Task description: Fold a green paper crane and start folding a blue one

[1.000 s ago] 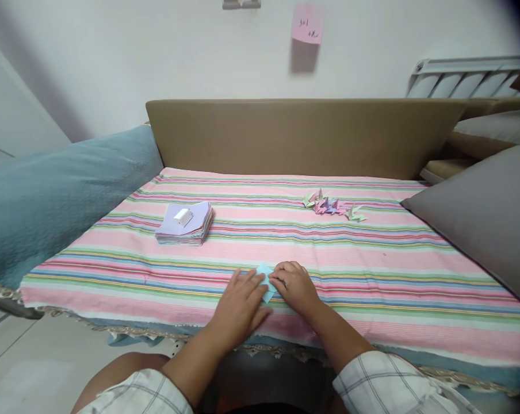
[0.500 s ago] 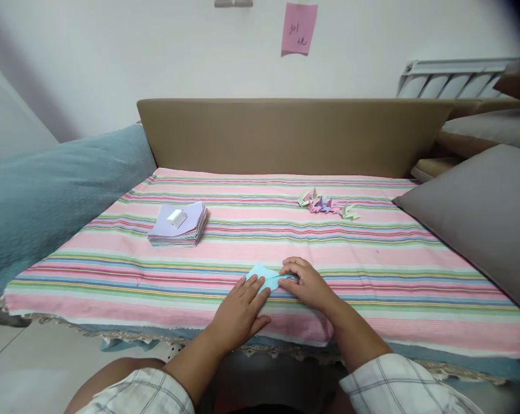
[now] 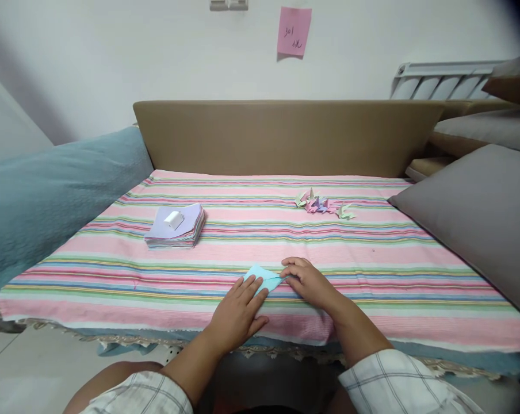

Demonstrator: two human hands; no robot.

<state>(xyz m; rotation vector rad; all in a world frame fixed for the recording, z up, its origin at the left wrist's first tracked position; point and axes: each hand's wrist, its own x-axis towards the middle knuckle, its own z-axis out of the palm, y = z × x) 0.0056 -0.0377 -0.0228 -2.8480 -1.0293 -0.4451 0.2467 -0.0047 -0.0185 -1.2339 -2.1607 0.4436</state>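
Note:
A light blue sheet of folded paper (image 3: 268, 280) lies on the striped cloth (image 3: 260, 241) in front of me. My left hand (image 3: 239, 307) rests flat over its left part, fingers stretched out and pressing it down. At the paper's pointed right end is my right hand (image 3: 307, 282), with curled fingers and the fingertips touching the tip. Whether those fingertips pinch the paper or only press on it, I cannot tell. The fold line runs along the paper toward the right tip.
A stack of coloured paper (image 3: 174, 233) stands to the left with a small white block (image 3: 174, 219) on top. Several folded paper cranes (image 3: 318, 203) sit farther back at the right. Grey cushions (image 3: 480, 201) lie on the right, a blue-covered armrest (image 3: 70, 184) on the left.
The view has shifted slightly. My right thumb has moved closer to the fingers at the paper's right tip. My left hand stays on the paper.

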